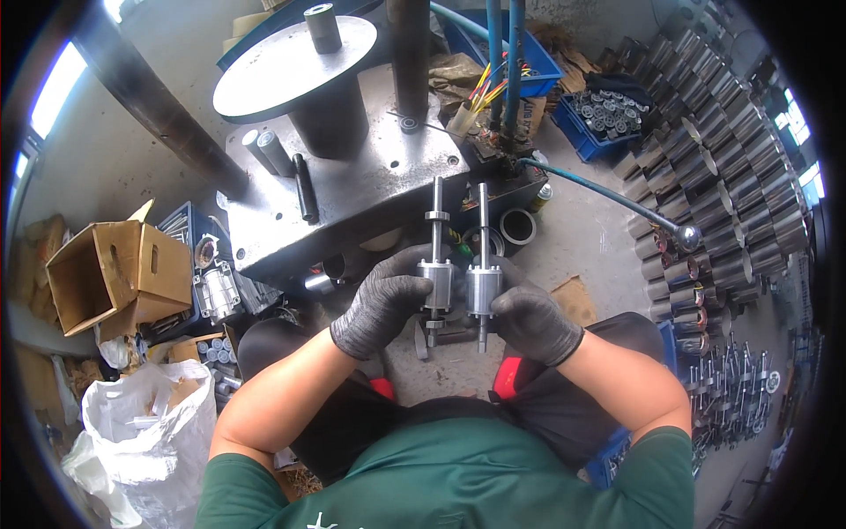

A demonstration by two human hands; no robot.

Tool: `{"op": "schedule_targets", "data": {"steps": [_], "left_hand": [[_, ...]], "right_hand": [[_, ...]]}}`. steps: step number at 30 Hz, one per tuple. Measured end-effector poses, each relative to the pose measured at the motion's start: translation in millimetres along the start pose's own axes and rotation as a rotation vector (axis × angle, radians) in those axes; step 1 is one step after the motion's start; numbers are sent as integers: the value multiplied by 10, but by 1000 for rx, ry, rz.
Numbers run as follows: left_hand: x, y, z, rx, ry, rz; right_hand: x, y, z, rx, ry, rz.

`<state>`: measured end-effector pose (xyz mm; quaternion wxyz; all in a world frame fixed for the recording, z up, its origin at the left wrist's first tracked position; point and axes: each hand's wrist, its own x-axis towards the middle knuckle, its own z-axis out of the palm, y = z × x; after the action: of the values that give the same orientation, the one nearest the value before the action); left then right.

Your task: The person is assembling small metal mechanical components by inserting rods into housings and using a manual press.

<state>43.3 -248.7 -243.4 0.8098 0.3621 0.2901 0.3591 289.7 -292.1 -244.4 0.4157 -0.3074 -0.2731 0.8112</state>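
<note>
Left hand [379, 304]: I read the grip as closed on the left rotor [435, 286], thumb across its body. Right hand [538, 324]: grip closed on the right rotor [483, 291], thumb low on the body, most fingers hidden behind. Both rotors sit side by side, a gap between, shafts roughly parallel, in front of the bench [357, 181] and over the floor [441, 375]. Tilt toward or away from my camera: can't tell.

Risks, my call: smooth metal in gloves could slip and drop to the floor if a thumb eases off; bodies could knock if the hands close in; a shaft tip could hit the bench edge if pushed forward. If the upper ring [437, 216] is loose it could slide; fit not visible.

Materials: squat, bright metal bodies, small nubs round the end rims, slim smooth shafts. Left shaft also carries a lower ring [434, 324]; none seen on the right. Gloves dark, greyish sheen. Bench: scuffed metal slab, round holes, broad shiny disc [291, 75], dark cylindrical rod [305, 189]. Carton [97, 273]: brown cardboard. Sack [154, 441]: crumpled, white.
</note>
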Motion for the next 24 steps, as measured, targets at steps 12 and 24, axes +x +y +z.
{"op": "schedule_targets", "data": {"steps": [12, 24], "left_hand": [[28, -46, -118, 99, 103, 117], [24, 134, -308, -96, 307, 294]], "right_hand": [[236, 0, -106, -327, 103, -219], [1427, -111, 14, -1269, 443, -552]]}}
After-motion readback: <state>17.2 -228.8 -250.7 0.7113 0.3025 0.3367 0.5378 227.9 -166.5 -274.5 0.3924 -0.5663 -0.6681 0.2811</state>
